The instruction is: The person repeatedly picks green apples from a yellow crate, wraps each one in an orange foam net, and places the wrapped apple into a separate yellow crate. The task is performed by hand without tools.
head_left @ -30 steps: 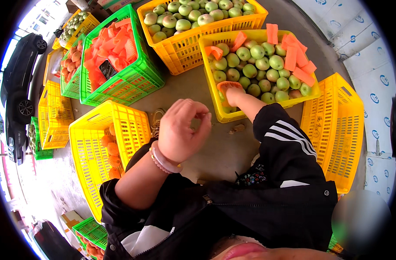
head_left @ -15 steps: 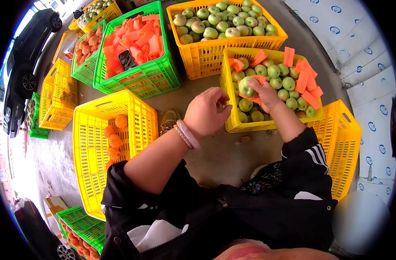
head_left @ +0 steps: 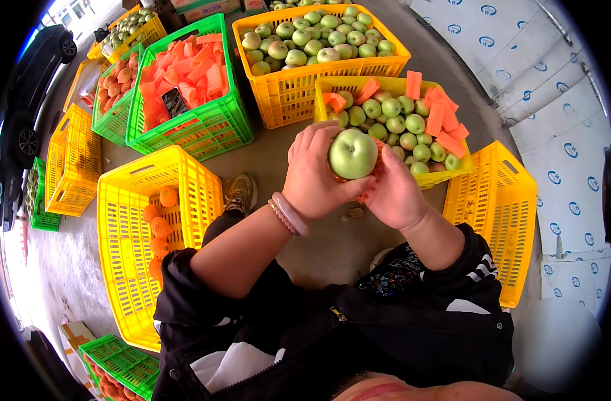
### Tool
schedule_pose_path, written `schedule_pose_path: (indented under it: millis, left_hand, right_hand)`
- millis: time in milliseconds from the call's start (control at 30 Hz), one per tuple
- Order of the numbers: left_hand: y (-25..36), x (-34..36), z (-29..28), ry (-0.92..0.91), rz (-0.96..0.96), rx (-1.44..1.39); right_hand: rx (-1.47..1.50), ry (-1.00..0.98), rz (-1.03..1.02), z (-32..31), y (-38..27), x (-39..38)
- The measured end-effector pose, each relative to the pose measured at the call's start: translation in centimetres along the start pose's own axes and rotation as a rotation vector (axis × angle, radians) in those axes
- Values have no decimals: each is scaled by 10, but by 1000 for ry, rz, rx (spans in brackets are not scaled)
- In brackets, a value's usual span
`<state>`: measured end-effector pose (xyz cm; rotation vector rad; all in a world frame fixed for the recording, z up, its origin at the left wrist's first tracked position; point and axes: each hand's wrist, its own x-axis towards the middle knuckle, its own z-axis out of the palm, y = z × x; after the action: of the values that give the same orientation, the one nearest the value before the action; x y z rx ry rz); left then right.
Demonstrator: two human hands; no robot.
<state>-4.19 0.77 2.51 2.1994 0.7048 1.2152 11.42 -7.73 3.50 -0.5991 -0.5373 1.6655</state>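
Note:
In front of my chest, a green apple (head_left: 353, 154) is held between both hands. My left hand (head_left: 311, 172) curls around its left side. My right hand (head_left: 400, 192) closes on its right side, where an orange foam net (head_left: 379, 160) shows between palm and fruit. How much of the apple's underside the net covers is hidden. Just beyond the hands stands a yellow crate (head_left: 445, 177) of loose green apples, with several flat orange foam nets (head_left: 435, 117) on top. At my left, another yellow crate (head_left: 128, 267) contains several apples in orange nets (head_left: 160, 227).
A green crate (head_left: 205, 139) is filled with orange foam nets and has a phone (head_left: 175, 102) on them. Beside it stands a larger orange-yellow crate (head_left: 285, 100) of green apples. A yellow crate (head_left: 499, 220) sits at my right. Further crates line the left, near a dark car (head_left: 35, 100).
My right hand has brought the apple and net from the yellow crate toward my body. My left hand has closed around the apple too. The whole view has shifted slightly.

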Motion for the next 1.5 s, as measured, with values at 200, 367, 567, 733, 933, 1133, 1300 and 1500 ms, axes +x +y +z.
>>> schedule_pose_path:
  millis: [200, 367, 567, 733, 933, 1133, 1300, 1500]
  left_hand:
    - [6, -7, 9, 26, -33, 44]
    - [5, -4, 14, 45, 10, 28]
    - [-16, 5, 1, -20, -667, -1281]
    - [-16, -13, -2, -786, -709, -1655]
    - [-10, -16, 3, -730, -513, -1650]
    - [-4, -5, 4, -84, -615, -982]
    - [5, -15, 11, 2, -389, -441]
    - [10, -23, 25, -170, -291, -695]
  right_hand:
    - [-222, 15, -80, 3, -2, -1]
    - [-292, 30, -123, 2, -7, -1]
    - [4, -179, -94, -19, -23, -8]
    - [196, -425, -17, -35, -21, -21]
    - [35, -486, 19, -33, -20, -24]
    - [-234, -123, -60, -20, -30, -19]
    - [-646, 3, -426, -27, -17, -2]
    - [-1627, 174, -973, -13, -12, -4]
